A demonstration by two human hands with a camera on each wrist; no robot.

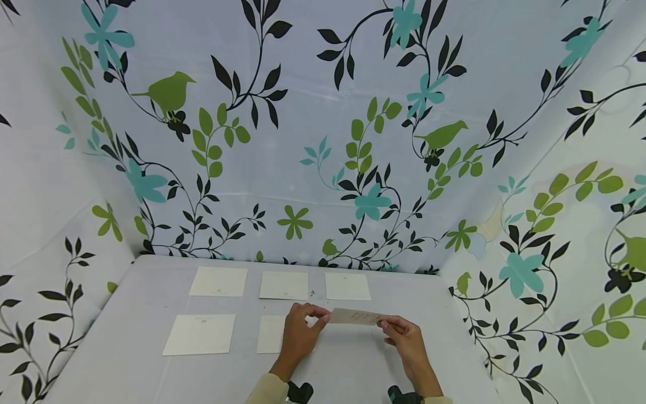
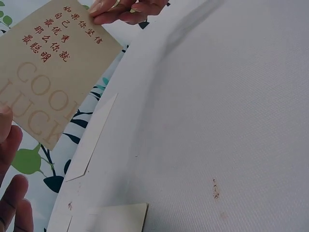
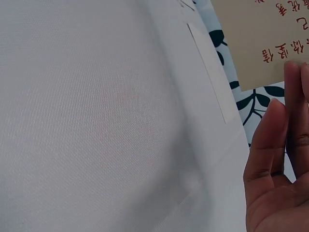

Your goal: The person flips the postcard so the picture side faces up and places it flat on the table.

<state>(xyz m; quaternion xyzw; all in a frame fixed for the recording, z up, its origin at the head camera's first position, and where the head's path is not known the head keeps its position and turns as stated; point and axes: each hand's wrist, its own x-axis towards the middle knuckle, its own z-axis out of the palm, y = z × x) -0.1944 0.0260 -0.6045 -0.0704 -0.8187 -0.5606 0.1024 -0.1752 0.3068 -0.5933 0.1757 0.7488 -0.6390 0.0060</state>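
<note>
A tan card with red Chinese characters is held up above the table between both hands. My left hand pinches its left edge between thumb and fingers. At the opposite edge, my right hand pinches the card between thumb and finger. Seen from the left wrist, the printed face of the card also carries large pale lettering that includes "LUCK". In the right wrist view only a corner of the card shows, with the right fingers at its edge.
Several cream cards lie flat on the white table. Three form the back row, including a right-hand card. Nearer, one card lies at left and another is partly hidden by my left hand. Patterned cloth surrounds the table.
</note>
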